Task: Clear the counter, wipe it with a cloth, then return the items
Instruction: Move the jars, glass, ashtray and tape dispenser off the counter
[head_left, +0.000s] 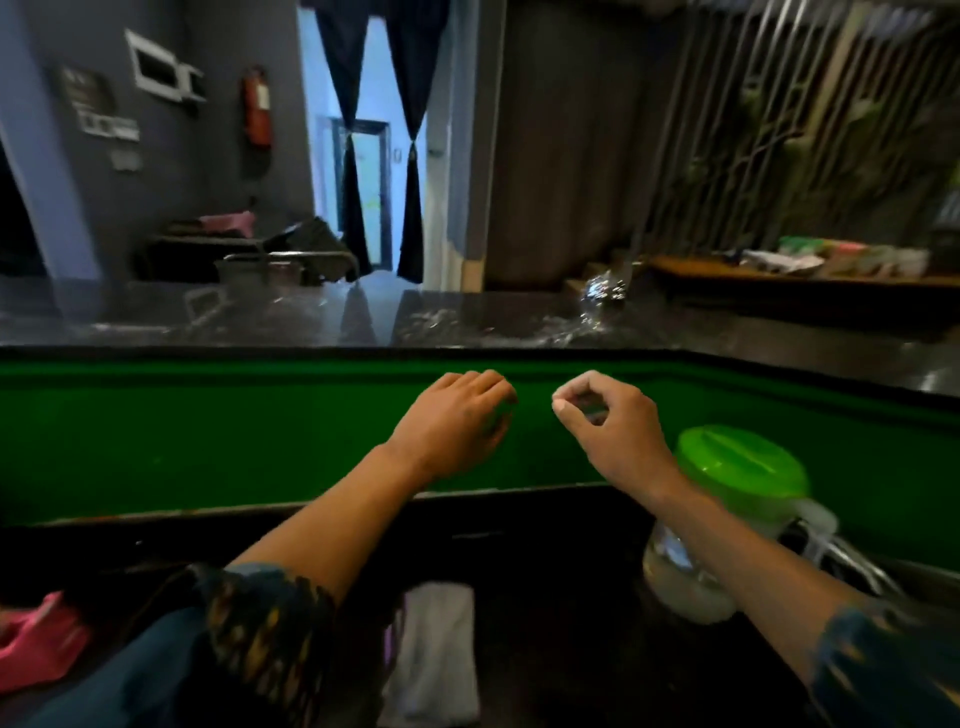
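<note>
Both my hands hover in front of the green panel (208, 436) below the raised black countertop (311, 317). My left hand (457, 421) is palm down with its fingers curled; blur hides whether anything is under them. My right hand (608, 421) has its thumb and forefinger pinched into a ring, with a greyish blur inside that I cannot identify. A white cloth (436, 649) lies folded on the dark lower counter between my forearms. A clear jug with a green lid (737, 467) stands under my right forearm.
A pink cloth (36, 644) lies at the lower left. A shiny crumpled clear object (602, 293) sits on the black countertop at the right. A wooden shelf with packets (831, 260) runs along the far right wall. A curtained doorway (374, 156) opens straight ahead.
</note>
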